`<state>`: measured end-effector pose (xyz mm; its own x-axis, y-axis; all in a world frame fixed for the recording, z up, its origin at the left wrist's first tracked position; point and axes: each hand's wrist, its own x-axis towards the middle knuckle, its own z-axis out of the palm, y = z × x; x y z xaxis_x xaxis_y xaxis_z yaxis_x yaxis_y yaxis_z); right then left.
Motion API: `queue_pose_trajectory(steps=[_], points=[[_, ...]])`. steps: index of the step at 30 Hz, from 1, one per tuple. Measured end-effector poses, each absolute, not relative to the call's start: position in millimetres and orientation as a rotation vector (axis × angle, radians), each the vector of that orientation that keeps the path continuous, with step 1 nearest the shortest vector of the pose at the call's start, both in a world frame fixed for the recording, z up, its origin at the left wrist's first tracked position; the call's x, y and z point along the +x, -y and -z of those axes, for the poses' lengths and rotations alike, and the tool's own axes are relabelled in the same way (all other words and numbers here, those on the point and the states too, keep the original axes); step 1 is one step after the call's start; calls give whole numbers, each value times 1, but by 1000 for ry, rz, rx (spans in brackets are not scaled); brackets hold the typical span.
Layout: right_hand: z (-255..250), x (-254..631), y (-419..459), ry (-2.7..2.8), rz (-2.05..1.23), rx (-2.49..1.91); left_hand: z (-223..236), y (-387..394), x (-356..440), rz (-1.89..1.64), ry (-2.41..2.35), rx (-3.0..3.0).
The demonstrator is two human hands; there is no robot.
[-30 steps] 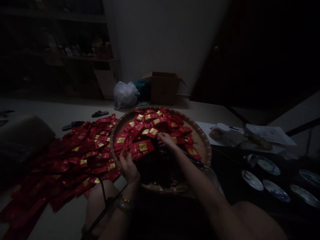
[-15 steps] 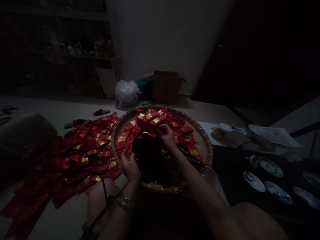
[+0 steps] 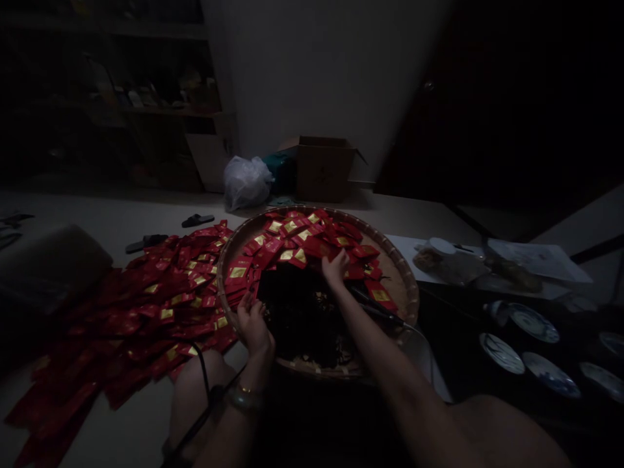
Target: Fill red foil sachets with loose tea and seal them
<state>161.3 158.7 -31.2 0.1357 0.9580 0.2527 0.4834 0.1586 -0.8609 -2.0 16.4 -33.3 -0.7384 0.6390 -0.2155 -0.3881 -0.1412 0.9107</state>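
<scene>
A round woven bamboo tray [image 3: 402, 270] lies in front of me, holding red packets [image 3: 292, 227] with gold labels and a dark heap of something [image 3: 302, 312] I cannot make out. My right hand [image 3: 336, 266] is closed on a red packet [image 3: 316, 247] over the packets right of the tray's middle. My left hand [image 3: 254, 325] is at the tray's left rim, fingers loosely curled and apart, beside a stack of red packets [image 3: 236, 297]; whether they touch is unclear. A dark pen-like tool [image 3: 377, 305] with a cable lies in the tray's right side.
A large pile of red packets [image 3: 166, 312] spreads over the floor at left, near dark slippers [image 3: 197, 221]. Behind the tray stand a white plastic bag [image 3: 248, 182] and an open cardboard box [image 3: 325, 170]. Blue-and-white dishes [image 3: 550, 375] are at right. A black cable crosses near my left arm.
My right hand has moved right with the red packet, away from the middle of the tray. My left hand has barely moved at the left rim.
</scene>
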Motion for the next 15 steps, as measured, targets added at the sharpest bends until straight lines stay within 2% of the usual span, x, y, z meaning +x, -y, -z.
queue_pose_trajectory(steps=[2,5,7,11,15], points=[[31,142,-145,1661,-517,-1479,33,-17,-2,-1947,-1432,293],[28,105,-130,2342,-577,-1240,30,-17,-2,-1964,-1424,250],[23,87,-125,2611,-583,-1230,27,-16,-2,-1981,-1435,230],[9,86,-113,2795,-518,-1222,25,-16,0,-1959,-1459,260],[-7,131,-96,2814,-698,-1049,21,-14,0,-1885,-1598,350]])
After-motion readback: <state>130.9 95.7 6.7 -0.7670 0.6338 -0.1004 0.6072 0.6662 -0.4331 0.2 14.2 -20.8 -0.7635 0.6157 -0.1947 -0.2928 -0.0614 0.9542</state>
